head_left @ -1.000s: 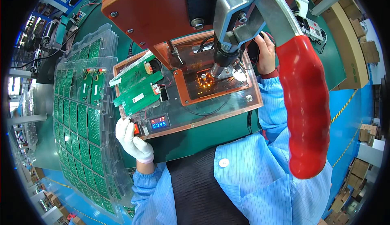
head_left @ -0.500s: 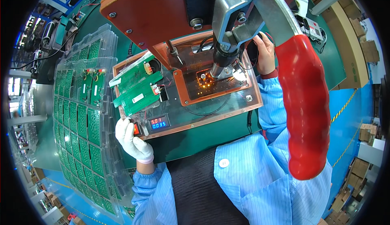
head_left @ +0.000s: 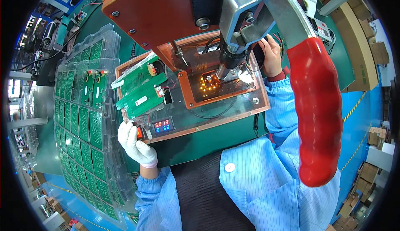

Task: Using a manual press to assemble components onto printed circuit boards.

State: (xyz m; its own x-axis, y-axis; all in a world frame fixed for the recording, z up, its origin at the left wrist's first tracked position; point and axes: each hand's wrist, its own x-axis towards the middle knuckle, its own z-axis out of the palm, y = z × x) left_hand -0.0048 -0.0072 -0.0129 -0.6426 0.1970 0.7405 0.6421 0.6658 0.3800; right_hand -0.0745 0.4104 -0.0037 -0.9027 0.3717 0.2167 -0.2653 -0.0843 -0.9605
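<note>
The test fixture (head_left: 200,127) is a clear-topped box with copper-coloured edges, an orange press overhead. My left hand (head_left: 136,144), in a white glove, has its fingers bent around the fixture's front left corner, beside a red rocker switch (head_left: 139,132). My bare right hand (head_left: 273,58) is at the far right side, fingers curled against a dark rounded part (head_left: 258,56); its palm side is hidden. Small amber lights glow on a board (head_left: 208,83) under the press, inside an orange frame. A lit digital meter (head_left: 162,125) sits at the front. Neither hand touches the toggle clamp's red handle (head_left: 316,114).
Two green circuit boards (head_left: 146,91) with wired connectors lie on the fixture's left. Stacked clear trays (head_left: 112,147) of green boards stand further left. A white-and-red device (head_left: 321,30) and a cardboard box (head_left: 354,43) are at the right. The green bench (head_left: 187,152) runs underneath.
More amber lights are lit on the board under the press, and the meter's digits have changed. The red handle appears slightly further right. Both hands keep their places.
</note>
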